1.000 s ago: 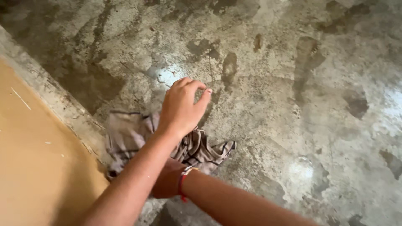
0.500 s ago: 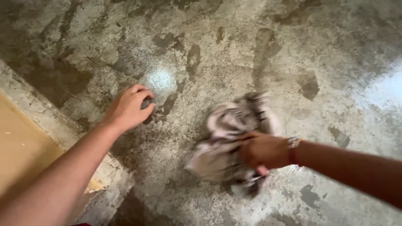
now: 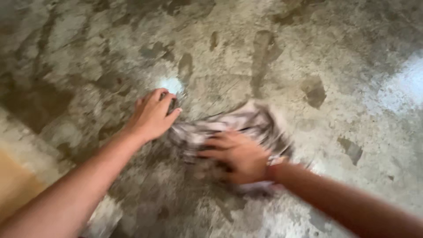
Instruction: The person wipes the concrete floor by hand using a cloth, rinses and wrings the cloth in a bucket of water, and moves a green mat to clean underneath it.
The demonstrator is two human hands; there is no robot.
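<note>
A crumpled light cloth with dark stripes [image 3: 260, 121] lies on the stained concrete floor [image 3: 343, 66], blurred by motion. My right hand [image 3: 235, 156] presses flat on top of the cloth, fingers spread toward the left. My left hand [image 3: 152, 114] rests on the floor just left of the cloth, fingers curled, fingertips touching the surface near a bright shiny spot [image 3: 171, 83]. Whether the left hand holds anything small is hidden.
The floor is grey concrete with dark wet-looking patches and glare at the right [image 3: 405, 88]. A raised concrete ledge [image 3: 31, 150] runs along the lower left, with a tan surface [image 3: 11, 185] beyond it.
My right hand has swept the cloth leftward across the floor, toward my left hand. The left hand has stayed roughly in place. The view has shifted so less of the ledge shows.
</note>
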